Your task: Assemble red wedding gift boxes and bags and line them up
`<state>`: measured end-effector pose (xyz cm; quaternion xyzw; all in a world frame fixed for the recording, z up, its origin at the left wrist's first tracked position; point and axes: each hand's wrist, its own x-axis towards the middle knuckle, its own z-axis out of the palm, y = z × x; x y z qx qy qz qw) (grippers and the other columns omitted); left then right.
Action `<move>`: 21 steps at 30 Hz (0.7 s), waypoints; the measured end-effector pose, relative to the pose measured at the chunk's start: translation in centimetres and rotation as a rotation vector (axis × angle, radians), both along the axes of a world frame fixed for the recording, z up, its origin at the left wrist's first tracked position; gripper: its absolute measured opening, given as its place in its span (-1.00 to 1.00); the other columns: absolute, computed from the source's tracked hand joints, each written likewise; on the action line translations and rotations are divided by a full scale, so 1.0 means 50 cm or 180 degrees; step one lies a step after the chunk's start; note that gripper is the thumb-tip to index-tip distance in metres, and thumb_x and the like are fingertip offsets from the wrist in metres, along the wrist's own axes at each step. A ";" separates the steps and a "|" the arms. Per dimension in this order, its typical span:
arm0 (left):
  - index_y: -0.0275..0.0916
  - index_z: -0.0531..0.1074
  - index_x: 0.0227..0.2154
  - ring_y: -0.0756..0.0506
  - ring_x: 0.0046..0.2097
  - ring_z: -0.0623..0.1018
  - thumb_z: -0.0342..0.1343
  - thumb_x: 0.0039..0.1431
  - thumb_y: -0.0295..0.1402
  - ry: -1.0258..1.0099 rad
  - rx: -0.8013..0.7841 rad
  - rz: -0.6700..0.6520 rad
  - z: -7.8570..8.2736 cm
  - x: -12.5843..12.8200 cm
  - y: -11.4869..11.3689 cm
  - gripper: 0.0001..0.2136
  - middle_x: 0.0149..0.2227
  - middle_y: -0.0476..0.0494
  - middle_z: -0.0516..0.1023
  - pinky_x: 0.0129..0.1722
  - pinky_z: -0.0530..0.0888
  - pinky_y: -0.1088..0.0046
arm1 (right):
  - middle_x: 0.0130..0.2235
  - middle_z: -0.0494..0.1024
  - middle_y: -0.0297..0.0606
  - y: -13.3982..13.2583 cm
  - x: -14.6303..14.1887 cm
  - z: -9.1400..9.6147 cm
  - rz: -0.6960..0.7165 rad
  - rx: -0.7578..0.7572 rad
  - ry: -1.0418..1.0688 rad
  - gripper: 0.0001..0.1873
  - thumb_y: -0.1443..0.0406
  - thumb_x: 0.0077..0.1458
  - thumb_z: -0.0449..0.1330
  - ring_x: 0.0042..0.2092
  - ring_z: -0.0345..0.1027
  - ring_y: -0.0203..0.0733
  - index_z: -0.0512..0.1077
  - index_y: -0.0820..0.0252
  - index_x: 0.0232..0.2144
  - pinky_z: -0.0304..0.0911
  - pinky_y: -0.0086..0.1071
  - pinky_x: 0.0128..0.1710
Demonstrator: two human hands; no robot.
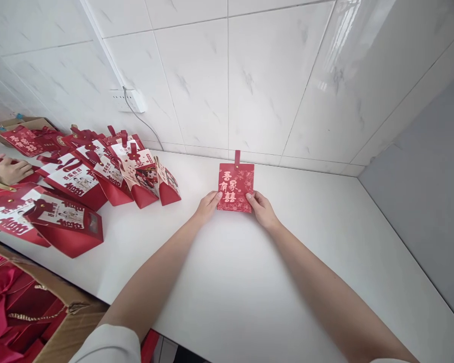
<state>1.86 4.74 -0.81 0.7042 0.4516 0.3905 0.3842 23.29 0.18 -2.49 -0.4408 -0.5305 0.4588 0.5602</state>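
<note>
A red gift box (236,187) with pale lettering, floral print and a dark red ribbon loop on top stands upright in front of me at the white table (227,282). My left hand (208,206) grips its lower left edge, thumb on the front face. On the opposite edge, my right hand (262,208) pinches the box the same way. The fingers behind the box are hidden. Whether its base touches the table I cannot tell.
Several red and white gift boxes (70,222) crowd the table's left side. Another person's hand (9,169) is among them at the far left. A cardboard box (75,322) with red bags sits at lower left. A socket with a cable (130,101) is on the tiled wall.
</note>
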 end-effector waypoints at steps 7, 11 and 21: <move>-0.24 0.54 -0.16 -0.26 0.11 0.43 0.17 0.07 0.02 0.0166 -0.0407 -0.1013 0.016 -0.049 0.024 -0.56 0.07 -0.24 0.45 0.16 0.32 0.19 | -0.18 0.54 -0.28 0.010 0.027 -0.002 0.0392 -0.0090 0.0265 -0.68 0.01 0.07 0.26 -0.15 0.38 -0.17 0.38 0.11 -0.37 0.23 -0.28 -0.05; -0.18 0.55 -0.09 -0.32 0.20 0.36 0.35 -0.09 -0.12 0.0574 -0.0357 -0.1506 0.022 -0.069 0.027 -0.53 0.14 -0.21 0.42 0.21 0.29 0.14 | -0.24 0.55 -0.30 0.015 0.037 -0.011 0.0351 -0.0165 0.0382 -0.69 0.01 0.10 0.23 -0.22 0.37 -0.19 0.40 0.11 -0.40 0.24 -0.28 -0.08; -0.19 0.54 -0.08 -0.32 0.19 0.36 0.30 -0.02 -0.09 0.0090 -0.0584 -0.1223 0.018 -0.058 0.022 -0.55 0.14 -0.21 0.40 0.20 0.29 0.16 | -0.29 0.57 -0.26 0.016 0.031 -0.014 0.0032 -0.0192 0.0430 -0.68 0.00 0.04 0.29 -0.24 0.41 -0.15 0.47 0.11 -0.42 0.28 -0.22 -0.06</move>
